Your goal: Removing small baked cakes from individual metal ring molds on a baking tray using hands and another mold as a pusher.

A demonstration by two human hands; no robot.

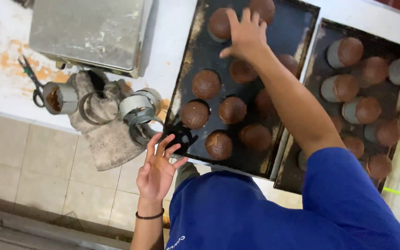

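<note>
Right hand: spread over a dark brown bun at the upper middle of the frame — fingers splayed, touching its top, nothing clenched.
Left hand: released, fingers fanned, hovering at the lower-left corner of the near black tray; nothing is held.
Buns: about 10 lie unmoulded on the near tray; those on the far tray, at the right, are seen inside metal rings.
Bench: empty rings are heaped on a cloth, left of centre.
Handling: a light, even grip from above is advised — crusts would likely dent under pressure.
</note>
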